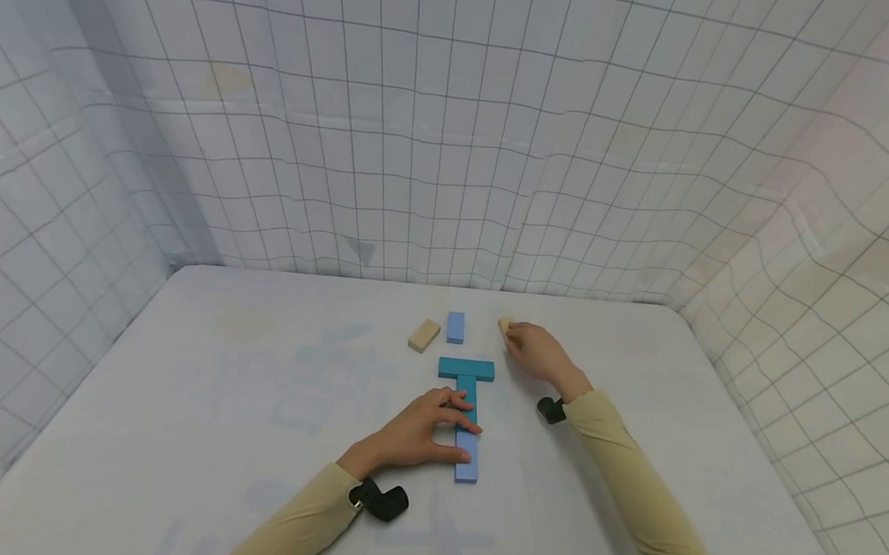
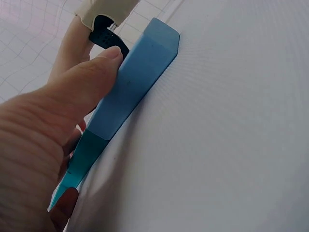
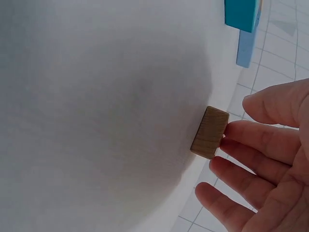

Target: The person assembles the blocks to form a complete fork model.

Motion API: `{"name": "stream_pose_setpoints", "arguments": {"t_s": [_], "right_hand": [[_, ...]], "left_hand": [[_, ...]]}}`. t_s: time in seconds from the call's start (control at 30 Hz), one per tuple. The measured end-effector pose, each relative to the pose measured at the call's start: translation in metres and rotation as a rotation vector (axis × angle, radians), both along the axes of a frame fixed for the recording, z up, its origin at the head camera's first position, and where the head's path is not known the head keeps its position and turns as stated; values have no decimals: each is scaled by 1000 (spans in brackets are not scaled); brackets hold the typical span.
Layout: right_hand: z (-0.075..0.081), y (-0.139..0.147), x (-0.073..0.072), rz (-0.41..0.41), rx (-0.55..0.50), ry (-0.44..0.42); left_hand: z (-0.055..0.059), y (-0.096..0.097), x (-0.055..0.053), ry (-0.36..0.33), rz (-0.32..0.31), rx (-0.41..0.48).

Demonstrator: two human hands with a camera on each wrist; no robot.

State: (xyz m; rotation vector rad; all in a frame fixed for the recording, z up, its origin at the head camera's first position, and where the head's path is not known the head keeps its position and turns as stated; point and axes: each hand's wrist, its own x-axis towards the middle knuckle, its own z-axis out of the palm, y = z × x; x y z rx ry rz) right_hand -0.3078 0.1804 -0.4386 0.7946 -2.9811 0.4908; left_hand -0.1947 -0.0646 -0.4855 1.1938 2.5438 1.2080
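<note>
Two teal blocks form a T on the white table: a crosswise block [image 1: 466, 369] and a lengthwise teal block [image 1: 467, 384] below it. A light blue block [image 1: 466, 472] continues the stem toward the near side. My left hand [image 1: 423, 430] lies over the stem, its thumb on the light blue block and its fingers spread across the teal one. Farther back, my right hand [image 1: 541, 354] touches a small wooden block [image 3: 210, 133] with its fingertips. In the right wrist view the thumb stands apart from that block.
Behind the T, another wooden block [image 1: 424, 335] lies at an angle beside a light blue block [image 1: 455, 328]. White sheets with a dark grid [image 1: 449, 162] hang at the back and both sides of the table [image 1: 209, 383]. Each wrist wears a black device [image 1: 381, 502].
</note>
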Motion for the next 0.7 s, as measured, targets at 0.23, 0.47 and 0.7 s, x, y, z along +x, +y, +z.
{"name": "stream_pose_setpoints", "arguments": {"t_s": [0.23, 0.47, 0.7], "right_hand": [[-1, -4, 6, -13, 21, -7], [2, -9, 16, 39, 35, 20], [2, -10, 21, 60, 52, 63]], "left_hand": [[1, 0, 1, -10, 0, 4], [3, 0, 2, -14, 6, 5], [2, 0, 1, -13, 4, -10]]}}
